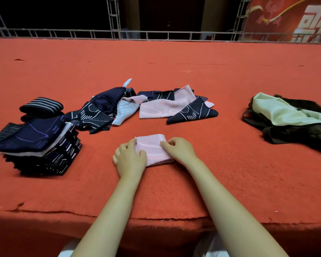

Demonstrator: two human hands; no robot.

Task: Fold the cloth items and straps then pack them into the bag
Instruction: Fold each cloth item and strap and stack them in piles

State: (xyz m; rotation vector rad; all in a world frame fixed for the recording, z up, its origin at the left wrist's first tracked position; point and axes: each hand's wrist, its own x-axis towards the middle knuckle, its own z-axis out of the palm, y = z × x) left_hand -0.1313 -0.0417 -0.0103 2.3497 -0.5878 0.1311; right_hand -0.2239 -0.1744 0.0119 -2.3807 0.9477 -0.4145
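Both hands, left [130, 158] and right [178, 149], pinch opposite edges of a folded pink cloth [153, 150], faintly grid-patterned, lying flat on red felt [174, 191]

Both forearms are bare from the bottom edge of the view up to the wrists, with no sleeve on either. The left hand [130, 160] and the right hand [180, 149] are bare too, gloveless, and I see no ring, watch or band on them. The nails look short and plain, though they are small in the view. Down at the bottom edge, under the arms, a bit of pale, whitish clothing shows, too cut off to tell what garment it is.
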